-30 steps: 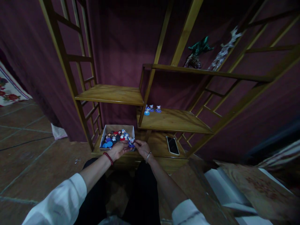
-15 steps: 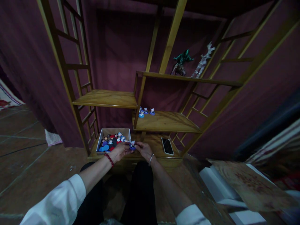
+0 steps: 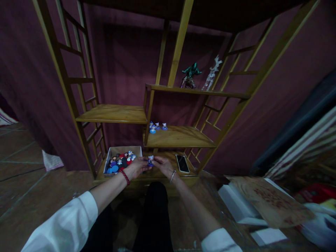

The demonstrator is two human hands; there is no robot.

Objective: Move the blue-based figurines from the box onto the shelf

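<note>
A small figurine [image 3: 150, 160] on a purple-blue base is held upright between both hands, over the bottom shelf. My left hand [image 3: 137, 168], with a red bead bracelet on its wrist, grips it from the left. My right hand [image 3: 163, 166], wearing a silver bracelet, pinches its right side. Left of my hands, a shallow open box [image 3: 107, 161] contains many small figurines and round bases in red, blue and black. On the shelf above, several similar figurines [image 3: 157, 126] stand grouped at the left end.
A phone [image 3: 182, 163] lies on the bottom shelf [image 3: 168, 172] to the right. A green statuette [image 3: 191, 75] and a clear deer-like ornament [image 3: 212, 74] stand on a higher shelf. White boxes [image 3: 237, 204] and a patterned board [image 3: 273, 199] lie on the floor at right.
My view has shifted slightly, so the shelves appear further left. Both hands, still on the figurine, are now a little farther right of the box.
</note>
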